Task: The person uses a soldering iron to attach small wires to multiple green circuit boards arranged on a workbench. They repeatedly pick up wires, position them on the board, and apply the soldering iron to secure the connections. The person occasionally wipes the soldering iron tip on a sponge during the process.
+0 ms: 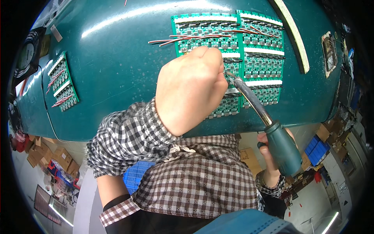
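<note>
Since the bare left hand [193,85] sits knuckles-up over the boards, call it clock centre. Its fingers are clenched; can't tell what, if anything, they pinch underneath. Right hand [269,156], out at 4 o'clock, is wrapped around the dark green bulbous handle [286,150] of a soldering iron with a long grey metal shaft [266,117]. Tip is at 3 o'clock, just beside the thumb side of the fist and over the boards — contact with a pad not resolvable.

Under the fist and up to 12: a rectangular green circuit-board panel with white strips [206,29]. A matching green panel [263,69] lies at 2 to 3, and a smaller green panel [64,82] at 9, all on the glossy dark green work surface [117,74].

Handling, my read: iron light and rigid, handle only (assume the shaft is hot). Panels thin, stiff, light, probably fragile at the small parts — take them by opposite outer edges. Thin red, white and black wires [191,38] at 12 look flexible and easy to snag; lift by the insulation.
</note>
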Tool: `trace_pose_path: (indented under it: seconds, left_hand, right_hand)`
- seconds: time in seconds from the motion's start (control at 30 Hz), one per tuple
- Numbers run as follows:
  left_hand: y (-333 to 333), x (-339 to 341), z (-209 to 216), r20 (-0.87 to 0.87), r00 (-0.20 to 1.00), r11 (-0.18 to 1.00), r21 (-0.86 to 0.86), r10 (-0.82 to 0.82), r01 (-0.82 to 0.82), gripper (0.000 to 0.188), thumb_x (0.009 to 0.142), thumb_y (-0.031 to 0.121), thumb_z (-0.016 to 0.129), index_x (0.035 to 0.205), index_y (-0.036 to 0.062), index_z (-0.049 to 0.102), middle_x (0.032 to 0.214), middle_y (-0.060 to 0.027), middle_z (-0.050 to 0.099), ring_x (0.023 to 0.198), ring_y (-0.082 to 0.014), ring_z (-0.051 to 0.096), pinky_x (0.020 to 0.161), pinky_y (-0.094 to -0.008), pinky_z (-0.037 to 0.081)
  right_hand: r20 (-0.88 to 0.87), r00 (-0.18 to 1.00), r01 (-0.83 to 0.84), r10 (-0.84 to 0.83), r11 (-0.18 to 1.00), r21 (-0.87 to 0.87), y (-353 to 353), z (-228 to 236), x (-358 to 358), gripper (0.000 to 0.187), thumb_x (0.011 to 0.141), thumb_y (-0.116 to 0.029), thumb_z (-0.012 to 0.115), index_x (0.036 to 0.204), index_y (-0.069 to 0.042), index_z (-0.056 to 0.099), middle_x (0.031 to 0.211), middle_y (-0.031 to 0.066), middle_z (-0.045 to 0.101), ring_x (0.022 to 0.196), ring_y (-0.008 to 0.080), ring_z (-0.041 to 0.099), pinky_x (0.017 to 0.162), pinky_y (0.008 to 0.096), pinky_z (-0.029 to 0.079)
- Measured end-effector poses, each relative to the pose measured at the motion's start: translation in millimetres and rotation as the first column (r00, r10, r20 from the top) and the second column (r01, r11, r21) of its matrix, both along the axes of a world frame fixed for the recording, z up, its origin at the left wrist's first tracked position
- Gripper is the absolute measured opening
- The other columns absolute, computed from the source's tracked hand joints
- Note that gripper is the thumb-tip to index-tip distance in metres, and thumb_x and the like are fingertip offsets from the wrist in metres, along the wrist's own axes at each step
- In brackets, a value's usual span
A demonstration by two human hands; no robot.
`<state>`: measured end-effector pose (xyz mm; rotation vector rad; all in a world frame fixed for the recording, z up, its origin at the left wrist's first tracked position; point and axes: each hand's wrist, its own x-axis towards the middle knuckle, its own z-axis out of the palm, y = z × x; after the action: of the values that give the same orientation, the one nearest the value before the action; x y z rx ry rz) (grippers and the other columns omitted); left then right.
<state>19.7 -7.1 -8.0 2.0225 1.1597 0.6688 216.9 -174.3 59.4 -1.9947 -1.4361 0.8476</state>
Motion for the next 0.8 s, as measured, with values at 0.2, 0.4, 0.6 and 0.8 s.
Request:
trace_pose_path:
  seconds: [0.2, 0.4, 0.6, 0.8]
  left_hand:
    - [0.4, 0.0, 0.9, -0.003, 1.000, 1.000, 0.008, -0.002, 0.002, 0.014, 0.068, -0.003, 0.064, 0.074, 0.0057, 0.055, 0.065, -0.0056, 0.052, 0.057, -0.0206, 0.055, 0.054, -0.0315, 0.046]
    - [0.7, 0.0, -0.2, -0.004, 1.000, 1.000, 0.006, -0.002, 0.002, 0.014, 0.068, -0.003, 0.065, 0.074, 0.0058, 0.055, 0.065, -0.0056, 0.053, 0.057, -0.0206, 0.055, 0.054, -0.0314, 0.047]
    - [-0.6, -0.4, 1.0, -0.032, 0.999, 1.000, 0.023, 0.002, -0.001, 0.014, 0.069, -0.002, 0.066, 0.074, 0.0064, 0.056, 0.066, -0.0053, 0.054, 0.058, -0.0205, 0.057, 0.054, -0.0316, 0.048]
    - [-2.0, 0.5, 1.7, -0.069, 0.998, 0.999, 0.036, 0.005, -0.002, 0.014, 0.069, -0.001, 0.067, 0.076, 0.0064, 0.056, 0.067, -0.0049, 0.055, 0.059, -0.0201, 0.057, 0.054, -0.0317, 0.048]
  right_hand:
    - [-0.033, 0.997, 0.069, -0.068, 0.997, 0.019, -3.8, 0.1, -4.0, 0.039, 0.074, -0.030, 0.081, 0.093, -0.001, 0.064, 0.084, 0.0107, 0.063, 0.073, 0.0281, 0.060, 0.067, 0.0366, 0.050]
    - [-0.026, 0.998, 0.059, -0.059, 0.998, 0.000, -4.6, -0.1, -0.6, 0.039, 0.074, -0.031, 0.081, 0.093, -0.001, 0.065, 0.082, 0.0093, 0.064, 0.074, 0.0260, 0.061, 0.068, 0.0351, 0.050]
    - [-0.174, 0.971, 0.150, -0.166, 0.984, -0.099, -6.0, 4.4, 1.0, 0.038, 0.074, -0.029, 0.083, 0.096, -0.001, 0.068, 0.081, 0.0061, 0.067, 0.076, 0.0189, 0.063, 0.071, 0.0316, 0.050]
    - [-0.181, 0.962, 0.180, -0.207, 0.971, -0.155, -10.6, 5.4, 0.6, 0.039, 0.073, -0.027, 0.084, 0.097, -0.001, 0.068, 0.082, 0.0057, 0.067, 0.077, 0.0179, 0.065, 0.071, 0.0300, 0.050]
